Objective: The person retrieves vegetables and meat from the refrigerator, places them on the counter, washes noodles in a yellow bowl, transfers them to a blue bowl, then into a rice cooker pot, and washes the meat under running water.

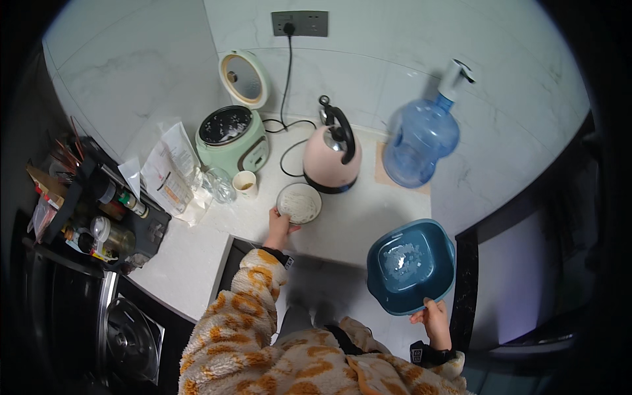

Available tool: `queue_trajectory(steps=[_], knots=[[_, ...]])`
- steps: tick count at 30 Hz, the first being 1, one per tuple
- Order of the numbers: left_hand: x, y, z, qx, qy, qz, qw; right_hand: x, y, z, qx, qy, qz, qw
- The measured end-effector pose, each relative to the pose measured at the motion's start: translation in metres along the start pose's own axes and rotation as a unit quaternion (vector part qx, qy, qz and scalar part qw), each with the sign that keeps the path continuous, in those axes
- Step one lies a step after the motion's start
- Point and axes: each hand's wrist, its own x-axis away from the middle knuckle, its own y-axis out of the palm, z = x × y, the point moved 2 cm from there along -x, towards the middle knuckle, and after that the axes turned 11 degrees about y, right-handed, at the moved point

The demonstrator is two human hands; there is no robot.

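My left hand (280, 228) grips the near rim of a small round bowl (299, 203) with whitish contents, which is on the counter in front of a pink electric kettle (331, 158). With my right hand (433, 321) I hold a blue plastic basin (411, 266) by its near rim, off the counter's front edge. Some clear or whitish bits lie on the basin's bottom. To the left of the kettle stands a green rice cooker (234, 140) with its lid (243, 79) raised; pale specks cover the black surface under it. A paper cup (245, 184) with brownish contents stands in front of the cooker.
A blue water jug (422, 143) with a pump stands at the back right. Packaging bags (165, 182) and a crumpled clear plastic item (220, 185) lie at left, beside a black rack (148, 232) of jars and bottles. A glass pan lid (131, 338) is at lower left. A black cord (286, 84) runs to the wall socket.
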Motion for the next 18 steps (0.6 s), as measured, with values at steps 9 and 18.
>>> queue_trajectory(steps=[9, 18], knots=[[-0.033, -0.056, 0.121, -0.333, 0.309, 0.015, 0.891, -0.062, 0.05, -0.044, -0.017, -0.031, 0.098, 0.995], [-0.138, -0.116, 0.235, -0.594, 0.225, 0.037, 0.771, -0.096, 0.095, -0.065, -0.039, -0.01, 0.124, 0.991]])
